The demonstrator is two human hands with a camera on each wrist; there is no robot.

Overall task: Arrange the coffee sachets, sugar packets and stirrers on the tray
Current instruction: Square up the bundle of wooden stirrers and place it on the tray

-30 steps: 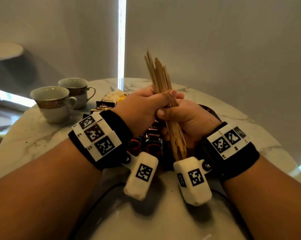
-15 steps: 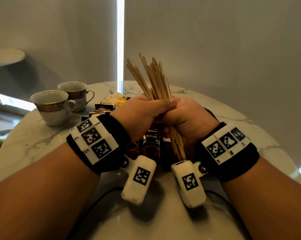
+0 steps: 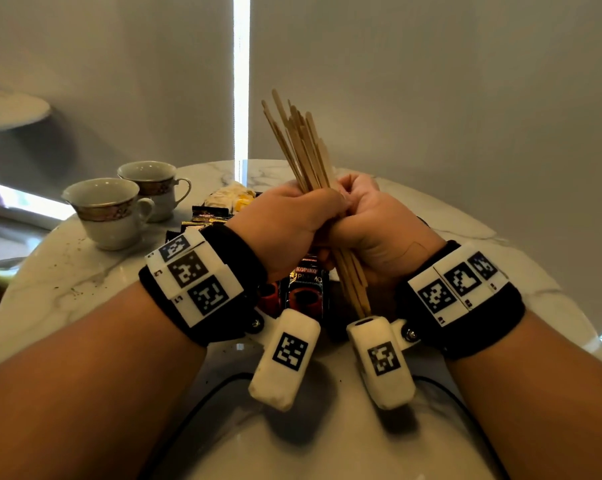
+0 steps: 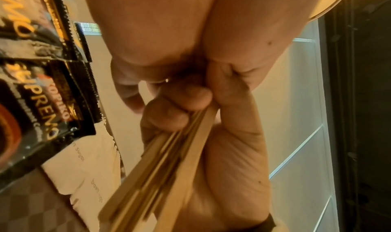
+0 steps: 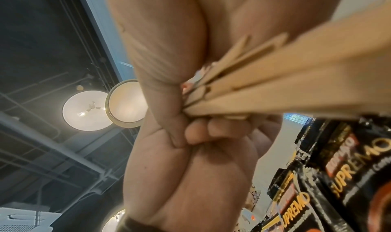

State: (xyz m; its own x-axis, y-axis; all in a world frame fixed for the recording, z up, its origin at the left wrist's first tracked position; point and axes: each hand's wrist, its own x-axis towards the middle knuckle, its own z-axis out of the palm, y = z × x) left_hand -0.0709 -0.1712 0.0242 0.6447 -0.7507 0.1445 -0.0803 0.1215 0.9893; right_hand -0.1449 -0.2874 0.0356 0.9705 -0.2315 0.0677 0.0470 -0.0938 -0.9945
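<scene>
I'm holding a bundle of wooden stirrers (image 3: 301,147) upright w/ both hands, above the middle of the round marble desk (image 3: 67,278). My left hand (image 3: 289,226) is wrapping its fingers round the bundle's middle; my right hand (image 3: 379,223) is gripping it just beside, knuckles touching the left. The top ends are fanning out unevenly; the bottom ends are sticking out below my fists. Under my hands, black coffee sachets (image 3: 306,289) are lying in a pile, w/ pale sugar packets (image 4: 88,165) partly under them. The tray isn't clearly visible, so I can't tell where it is. Two cups (image 3: 109,209) are standing at the far left.

To do this step well, I'd judge: loosen both grips slightly, tap the bottom ends level on the desk, then squeeze so no stick slips out before laying the bundle down flat.
</scene>
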